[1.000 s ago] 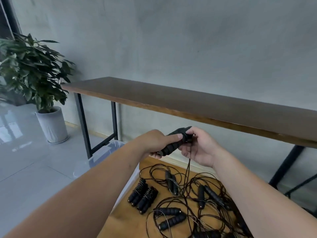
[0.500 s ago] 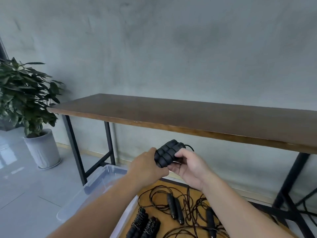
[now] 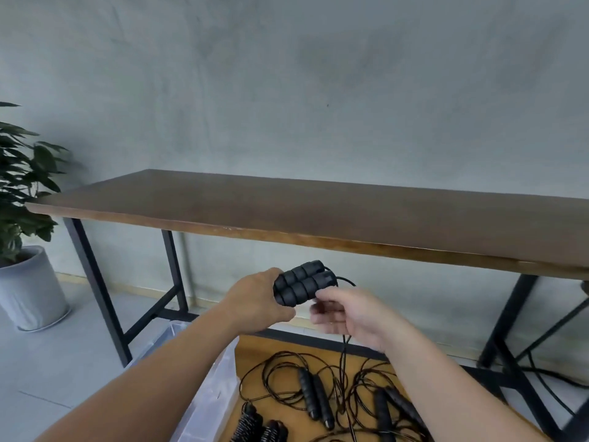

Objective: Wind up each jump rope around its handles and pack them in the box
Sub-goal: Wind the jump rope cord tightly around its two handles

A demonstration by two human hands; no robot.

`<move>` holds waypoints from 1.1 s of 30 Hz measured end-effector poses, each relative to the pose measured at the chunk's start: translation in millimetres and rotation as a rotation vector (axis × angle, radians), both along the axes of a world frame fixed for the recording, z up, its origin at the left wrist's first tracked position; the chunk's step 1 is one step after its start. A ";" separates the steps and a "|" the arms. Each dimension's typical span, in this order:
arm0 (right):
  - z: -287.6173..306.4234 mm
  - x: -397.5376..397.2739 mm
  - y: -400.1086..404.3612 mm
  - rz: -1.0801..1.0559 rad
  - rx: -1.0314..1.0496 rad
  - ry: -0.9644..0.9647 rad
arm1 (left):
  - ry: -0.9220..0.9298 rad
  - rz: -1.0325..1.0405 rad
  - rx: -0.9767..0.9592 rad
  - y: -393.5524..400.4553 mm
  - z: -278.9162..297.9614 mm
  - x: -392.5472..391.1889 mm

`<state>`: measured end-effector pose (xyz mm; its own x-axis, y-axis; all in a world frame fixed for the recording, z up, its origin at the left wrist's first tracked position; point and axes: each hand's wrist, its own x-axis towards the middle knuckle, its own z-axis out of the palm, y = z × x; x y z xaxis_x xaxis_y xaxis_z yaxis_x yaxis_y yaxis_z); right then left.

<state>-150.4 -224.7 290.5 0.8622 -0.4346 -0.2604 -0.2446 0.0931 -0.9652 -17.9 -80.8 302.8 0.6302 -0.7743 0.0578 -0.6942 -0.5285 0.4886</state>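
A left hand [image 3: 259, 303] grips a pair of black jump-rope handles [image 3: 302, 283] at chest height while the right hand [image 3: 345, 315], fingers curled, appears to pinch the cord [image 3: 342, 355] trailing down from them. Two wound bundles [image 3: 259, 425] lie beside the clear plastic box [image 3: 204, 406]; several loose ropes [image 3: 318, 393] sprawl unwound on the low wooden table [image 3: 255, 352].

Grey concrete wall [image 3: 287, 74] behind long wooden table [image 3: 318, 212]; potted plant [image 3: 22, 218] on tiled floor [image 3: 63, 362]
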 end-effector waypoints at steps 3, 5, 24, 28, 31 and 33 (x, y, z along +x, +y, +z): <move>2.8 -0.6 -10.3 -0.315 -0.666 0.102 | 0.005 -0.061 0.027 2.6 3.0 19.9; 3.1 6.2 -12.7 -0.493 -0.721 -0.030 | 0.052 -0.129 0.040 3.8 4.9 31.4; -11.3 36.9 29.2 -0.694 -0.068 -0.166 | 0.425 -0.425 -0.043 -10.4 16.2 82.0; -10.4 19.9 29.9 -0.618 0.081 -0.321 | 0.476 -0.438 -0.058 -18.1 16.7 72.1; -6.1 6.9 25.0 -0.615 0.062 -0.281 | 0.449 -0.476 -0.025 -21.3 14.1 62.6; -3.9 -2.6 18.9 -0.631 0.013 -0.262 | 0.501 -0.520 -0.004 -22.4 11.8 55.5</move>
<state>-153.0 -205.8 286.6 0.4803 -0.8729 -0.0863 0.1016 0.1530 -0.9830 37.6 -103.2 314.6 0.1318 -0.9816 -0.1380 -0.5472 -0.1882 0.8156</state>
